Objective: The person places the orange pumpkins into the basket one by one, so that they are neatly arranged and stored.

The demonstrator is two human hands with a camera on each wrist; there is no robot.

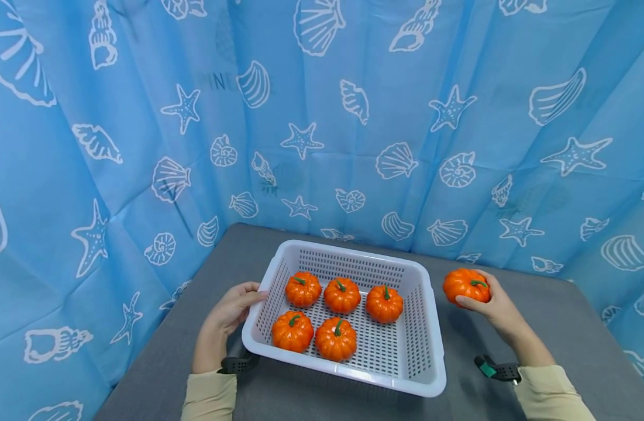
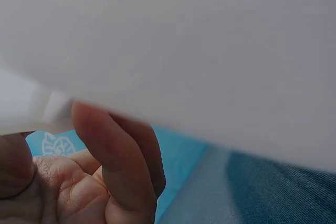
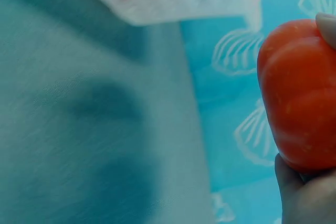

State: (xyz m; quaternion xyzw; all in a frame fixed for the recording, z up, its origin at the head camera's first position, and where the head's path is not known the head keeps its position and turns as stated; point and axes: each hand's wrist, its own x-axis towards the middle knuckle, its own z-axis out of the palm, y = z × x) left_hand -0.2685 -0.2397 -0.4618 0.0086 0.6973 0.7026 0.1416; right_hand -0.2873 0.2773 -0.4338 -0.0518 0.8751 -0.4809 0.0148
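Observation:
A white plastic basket (image 1: 353, 373) with slotted walls holds several small orange pumpkins (image 1: 342, 295) with green stems. At its left end my left hand (image 1: 232, 311) grips the rim, thumb on top. The left wrist view shows the fingers curled against the pale basket wall (image 2: 184, 51), which fills much of that frame. Off the basket's right side, my right hand (image 1: 499, 304) holds another orange pumpkin (image 1: 464, 285) between thumb and fingers. The right wrist view shows this pumpkin (image 3: 299, 98) raised above the table, its stem hidden there.
The basket is over a dark grey table (image 1: 490, 339). A blue curtain (image 1: 322, 117) with white shell and starfish prints hangs behind the table and along its sides. Shadows fall on the tabletop below the right hand.

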